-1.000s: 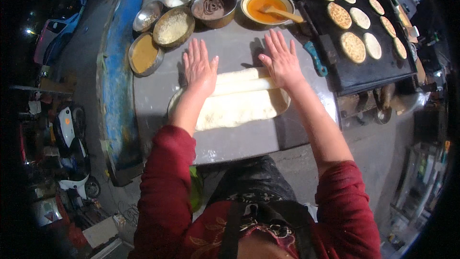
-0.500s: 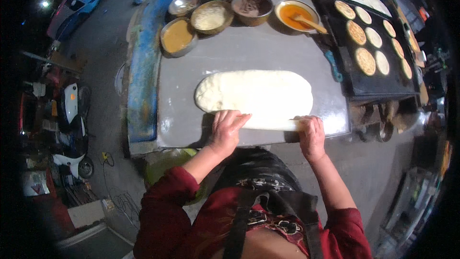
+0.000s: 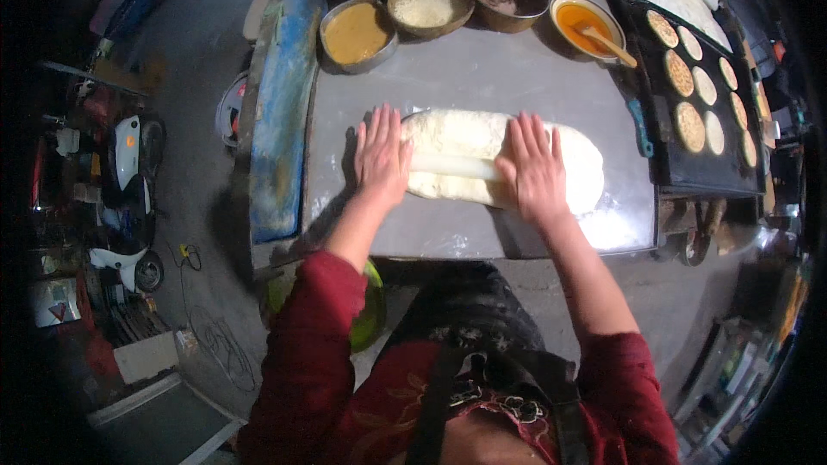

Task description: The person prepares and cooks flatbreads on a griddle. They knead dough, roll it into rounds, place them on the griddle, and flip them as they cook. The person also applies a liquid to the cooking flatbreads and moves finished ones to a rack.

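Note:
A long flat oval of pale dough (image 3: pixel 583 168) lies across the grey worktop. Over its middle runs a white rolling pin (image 3: pixel 452 165). My left hand (image 3: pixel 381 161) lies flat at the pin's left end, just past the dough's left edge, fingers stretched forward. Flat over the pin's right part rests my right hand (image 3: pixel 536 170), its thumb apart and its fingertips above the dough. Both palms hide the ends of the pin.
Along the back stand a bowl of tan paste (image 3: pixel 357 33), a bowl of pale flakes (image 3: pixel 430 5), a bowl of dark filling (image 3: pixel 510 0) and a bowl of orange liquid (image 3: pixel 579 21) with a wooden utensil. A black griddle (image 3: pixel 646 30) at right carries several round flatbreads.
Both hands and the rolling pin have moved forward, from the dough's near edge onto its middle. My fingers have gone from curled to flat. The camera view has shifted.

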Available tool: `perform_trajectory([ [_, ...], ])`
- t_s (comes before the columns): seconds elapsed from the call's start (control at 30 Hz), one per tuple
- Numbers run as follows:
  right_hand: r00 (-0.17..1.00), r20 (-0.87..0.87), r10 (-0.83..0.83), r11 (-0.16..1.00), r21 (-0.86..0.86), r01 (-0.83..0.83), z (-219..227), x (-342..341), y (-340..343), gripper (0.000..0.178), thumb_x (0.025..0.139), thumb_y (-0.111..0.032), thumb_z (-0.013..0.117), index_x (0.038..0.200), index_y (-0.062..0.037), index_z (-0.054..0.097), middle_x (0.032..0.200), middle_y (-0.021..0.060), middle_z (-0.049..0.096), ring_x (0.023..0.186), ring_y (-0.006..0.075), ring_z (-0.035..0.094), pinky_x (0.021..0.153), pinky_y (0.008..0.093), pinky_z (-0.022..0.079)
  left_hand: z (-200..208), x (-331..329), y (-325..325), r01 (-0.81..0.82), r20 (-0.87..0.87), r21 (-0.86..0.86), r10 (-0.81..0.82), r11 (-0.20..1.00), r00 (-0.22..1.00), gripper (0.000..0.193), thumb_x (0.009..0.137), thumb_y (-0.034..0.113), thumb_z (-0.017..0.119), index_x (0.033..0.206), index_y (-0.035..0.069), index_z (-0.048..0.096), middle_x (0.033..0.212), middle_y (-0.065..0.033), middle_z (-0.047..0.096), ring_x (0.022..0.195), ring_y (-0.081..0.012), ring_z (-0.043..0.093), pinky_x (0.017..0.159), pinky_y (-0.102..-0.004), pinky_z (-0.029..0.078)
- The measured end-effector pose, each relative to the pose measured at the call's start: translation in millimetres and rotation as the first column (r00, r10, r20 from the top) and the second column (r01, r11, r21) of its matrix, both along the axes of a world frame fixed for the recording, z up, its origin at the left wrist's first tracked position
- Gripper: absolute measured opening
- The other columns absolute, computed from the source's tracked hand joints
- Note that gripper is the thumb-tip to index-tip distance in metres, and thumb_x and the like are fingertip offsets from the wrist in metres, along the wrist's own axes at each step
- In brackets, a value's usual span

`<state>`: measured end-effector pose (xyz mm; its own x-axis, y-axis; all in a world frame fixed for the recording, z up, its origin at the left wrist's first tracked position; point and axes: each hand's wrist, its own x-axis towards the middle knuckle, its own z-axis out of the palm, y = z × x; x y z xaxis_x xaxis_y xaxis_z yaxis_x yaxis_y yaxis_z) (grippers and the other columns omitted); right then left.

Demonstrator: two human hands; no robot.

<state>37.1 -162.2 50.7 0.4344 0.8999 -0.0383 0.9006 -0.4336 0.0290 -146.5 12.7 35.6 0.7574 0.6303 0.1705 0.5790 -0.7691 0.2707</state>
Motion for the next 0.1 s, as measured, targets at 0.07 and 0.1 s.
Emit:
perform_trajectory([
  [0.07,0.998,-0.061,0.000,1.000,-0.004,-0.001,-0.9,-23.7,-27.8,0.076,0.093,-0.063,0.016,0.148,-0.0094,0.021,0.154,0.0101,0.017,0.144,0.0220,0.010,0.117,0.0444,0.004,13.2,-19.0,-21.1,-0.019,0.041,-0.155,0.026,0.988,0.999,0.060,0.093,0.029,0.046,0.142,-0.002,0.029,0.150,-0.0185,0.026,0.141,-0.0320,0.021,0.115,-0.0502,0.006],
  [0.1,0.991,-0.131,-0.020,0.999,-0.034,0.016,-0.5,-31.1,-38.1,0.081,0.090,-0.068,0.017,0.149,-0.0121,0.019,0.155,0.0085,0.016,0.144,0.0228,0.009,0.117,0.0450,0.001,21.1,-20.5,-24.0,-0.060,-0.033,-0.203,0.054,0.977,0.998,0.060,0.093,0.029,0.046,0.142,-0.002,0.029,0.150,-0.0185,0.026,0.141,-0.0320,0.021,0.115,-0.0502,0.006],
])
